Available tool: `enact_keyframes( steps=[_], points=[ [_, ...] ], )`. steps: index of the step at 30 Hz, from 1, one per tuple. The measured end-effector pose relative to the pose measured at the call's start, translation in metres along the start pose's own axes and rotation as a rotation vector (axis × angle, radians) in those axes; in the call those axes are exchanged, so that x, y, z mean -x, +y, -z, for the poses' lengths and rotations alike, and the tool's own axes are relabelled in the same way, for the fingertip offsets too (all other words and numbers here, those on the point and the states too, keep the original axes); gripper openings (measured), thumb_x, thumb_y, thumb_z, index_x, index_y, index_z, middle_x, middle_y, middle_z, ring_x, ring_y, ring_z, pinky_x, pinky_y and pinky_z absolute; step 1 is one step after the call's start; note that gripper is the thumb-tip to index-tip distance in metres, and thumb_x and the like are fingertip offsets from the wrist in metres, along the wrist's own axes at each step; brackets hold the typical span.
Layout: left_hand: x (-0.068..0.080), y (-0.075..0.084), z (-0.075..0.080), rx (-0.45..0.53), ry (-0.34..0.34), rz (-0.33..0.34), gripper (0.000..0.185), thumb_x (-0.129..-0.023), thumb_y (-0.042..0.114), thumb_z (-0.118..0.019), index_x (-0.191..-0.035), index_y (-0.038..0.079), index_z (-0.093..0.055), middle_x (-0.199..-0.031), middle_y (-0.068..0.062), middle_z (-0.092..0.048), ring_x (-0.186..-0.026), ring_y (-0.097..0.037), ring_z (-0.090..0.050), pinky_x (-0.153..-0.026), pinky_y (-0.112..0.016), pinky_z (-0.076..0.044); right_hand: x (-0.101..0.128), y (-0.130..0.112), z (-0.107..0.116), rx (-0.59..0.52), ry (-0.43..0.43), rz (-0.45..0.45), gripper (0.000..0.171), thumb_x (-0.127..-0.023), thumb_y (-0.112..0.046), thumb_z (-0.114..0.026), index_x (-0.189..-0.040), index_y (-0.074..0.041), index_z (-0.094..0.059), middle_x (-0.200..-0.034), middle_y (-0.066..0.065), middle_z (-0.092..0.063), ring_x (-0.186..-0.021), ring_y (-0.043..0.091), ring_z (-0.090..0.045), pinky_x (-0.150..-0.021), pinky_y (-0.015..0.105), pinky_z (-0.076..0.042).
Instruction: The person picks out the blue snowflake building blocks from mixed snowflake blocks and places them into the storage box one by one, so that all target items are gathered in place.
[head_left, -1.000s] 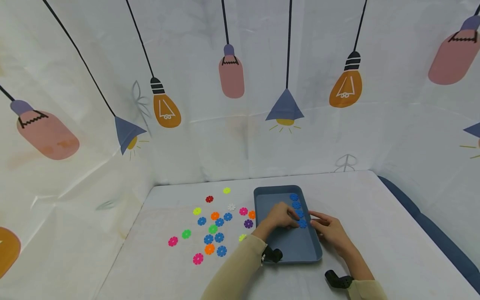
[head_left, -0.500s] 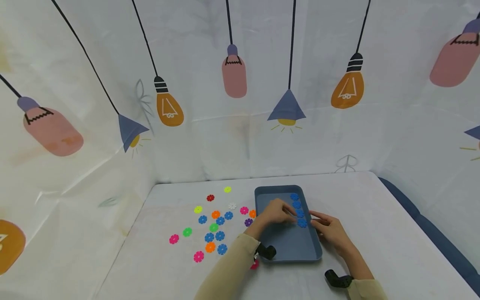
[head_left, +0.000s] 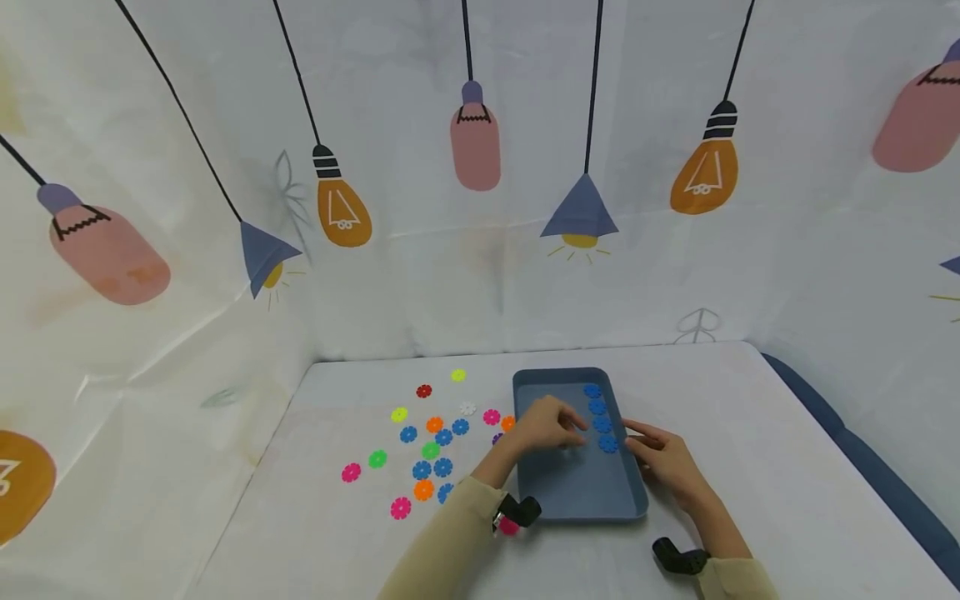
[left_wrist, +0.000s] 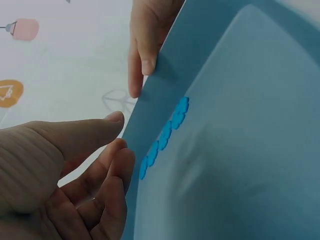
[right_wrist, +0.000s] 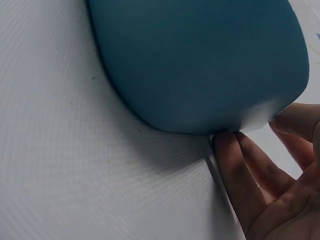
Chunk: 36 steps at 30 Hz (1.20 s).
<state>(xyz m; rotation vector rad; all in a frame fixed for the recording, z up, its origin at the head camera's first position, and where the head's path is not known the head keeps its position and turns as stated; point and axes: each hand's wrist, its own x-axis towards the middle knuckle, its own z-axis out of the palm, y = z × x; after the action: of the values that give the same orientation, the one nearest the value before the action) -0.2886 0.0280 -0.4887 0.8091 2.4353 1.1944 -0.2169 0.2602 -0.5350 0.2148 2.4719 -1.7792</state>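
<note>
Over the blue-grey tray (head_left: 577,492), my left hand (head_left: 551,423) hovers with fingers loosely bent. Its thumb and fingers are apart in the left wrist view, with nothing between them. Several blue flower-shaped discs (head_left: 608,443) lie in a row along the tray's right inner wall, just right of those fingertips; the row of discs (left_wrist: 165,135) shows in the left wrist view too. My right hand (head_left: 667,467) rests at the outside of the tray's right edge. Its fingertips touch the tray wall (right_wrist: 200,90) in the right wrist view, fingers mostly extended.
Left of the tray, loose discs in blue, orange, green (head_left: 431,450), pink (head_left: 401,508), yellow, red and white are scattered on the white table (head_left: 300,533). A pink disc (head_left: 508,526) lies by the tray's near left corner, partly behind my left wrist camera (head_left: 525,510).
My left hand has drawn back leftward from the nearest blue disc in the row, leaving that disc in the tray. The right hand stays at the tray edge.
</note>
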Motion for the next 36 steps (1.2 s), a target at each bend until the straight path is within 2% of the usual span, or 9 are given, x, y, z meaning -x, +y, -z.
enact_keyframes(
  steps=[7, 13, 21, 29, 36],
  points=[
    [0.014, 0.002, 0.01, -0.019, -0.002, -0.002, 0.02, -0.083, 0.012, -0.078, -0.101, 0.005, -0.076, -0.072, 0.008, -0.066, -0.061, -0.005, -0.06, -0.054, -0.021, -0.051, 0.001, -0.002, 0.0, 0.007, 0.013, -0.008, 0.049, -0.097, -0.024, -0.062, -0.141, -0.006, -0.051, -0.125, 0.024, -0.059, -0.099, 0.026, -0.062, -0.072, 0.033, -0.053],
    [0.027, 0.0, 0.018, -0.056, 0.002, -0.043, 0.02, -0.083, 0.013, -0.078, -0.102, 0.006, -0.076, -0.074, 0.01, -0.065, -0.064, -0.003, -0.058, -0.055, -0.02, -0.049, 0.001, -0.002, 0.0, 0.016, 0.009, -0.008, 0.049, -0.097, -0.024, -0.062, -0.141, -0.006, -0.051, -0.124, 0.024, -0.06, -0.096, 0.025, -0.062, -0.071, 0.032, -0.053],
    [0.046, 0.001, 0.033, -0.067, -0.018, -0.078, 0.021, -0.085, 0.013, -0.077, -0.104, 0.006, -0.075, -0.077, 0.01, -0.065, -0.072, -0.009, -0.059, -0.059, -0.02, -0.049, 0.002, -0.004, 0.0, 0.019, 0.01, 0.0, 0.049, -0.097, -0.023, -0.061, -0.141, -0.005, -0.05, -0.125, 0.025, -0.058, -0.098, 0.026, -0.062, -0.072, 0.032, -0.053],
    [0.067, 0.0, 0.048, -0.064, -0.039, -0.047, 0.023, -0.085, 0.012, -0.076, -0.106, 0.004, -0.074, -0.077, 0.008, -0.064, -0.075, -0.015, -0.06, -0.061, -0.021, -0.05, 0.002, -0.003, 0.003, 0.02, 0.007, 0.007, 0.05, -0.097, -0.024, -0.061, -0.142, -0.006, -0.049, -0.127, 0.026, -0.057, -0.102, 0.026, -0.062, -0.075, 0.033, -0.054],
    [0.091, -0.018, 0.059, -0.061, -0.027, -0.002, 0.024, -0.084, 0.012, -0.076, -0.107, 0.003, -0.073, -0.079, 0.007, -0.065, -0.074, -0.015, -0.061, -0.063, -0.022, -0.052, 0.002, -0.001, 0.001, 0.008, -0.012, 0.003, 0.052, -0.097, -0.026, -0.062, -0.142, -0.005, -0.049, -0.126, 0.025, -0.058, -0.098, 0.024, -0.062, -0.072, 0.031, -0.054]
  ],
)
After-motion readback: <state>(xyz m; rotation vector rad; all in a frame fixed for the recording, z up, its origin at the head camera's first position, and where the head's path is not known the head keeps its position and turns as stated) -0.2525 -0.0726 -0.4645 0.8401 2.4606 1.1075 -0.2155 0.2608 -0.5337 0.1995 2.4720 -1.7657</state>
